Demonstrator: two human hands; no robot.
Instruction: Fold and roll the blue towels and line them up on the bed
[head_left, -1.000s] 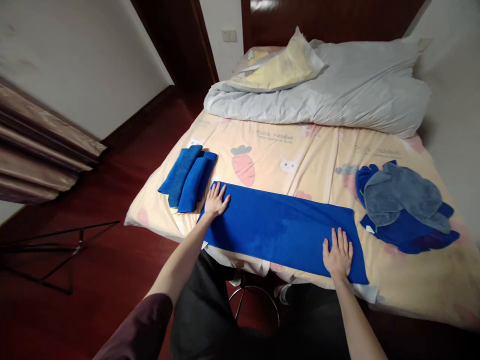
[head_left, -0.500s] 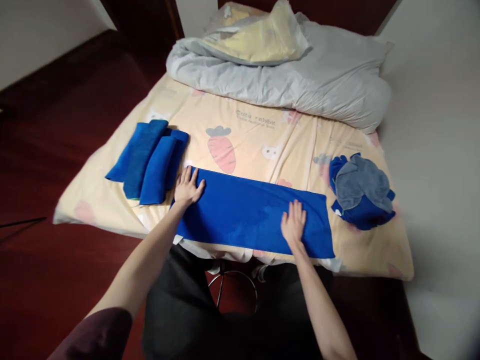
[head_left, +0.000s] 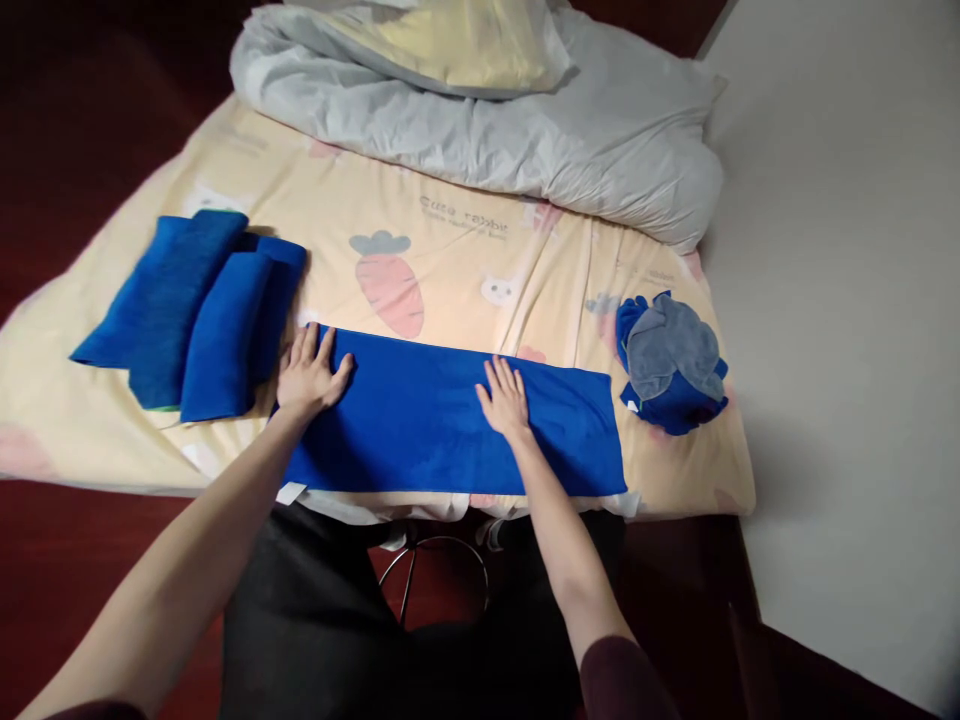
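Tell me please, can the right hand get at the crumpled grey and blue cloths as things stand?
Probably yes: the right hand rests flat on the spread blue cloth, and only that cloth's flat end and some bedsheet lie between it and the crumpled cloths.

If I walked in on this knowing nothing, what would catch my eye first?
Probably the bright blue cloth spread flat along the near edge of the bed, with the left hand at its left end and the right hand just right of its middle. Next come the folded blue cloths to its left and the crumpled grey-and-blue heap to its right. Beyond them, a bulky grey quilt lies across the bed.
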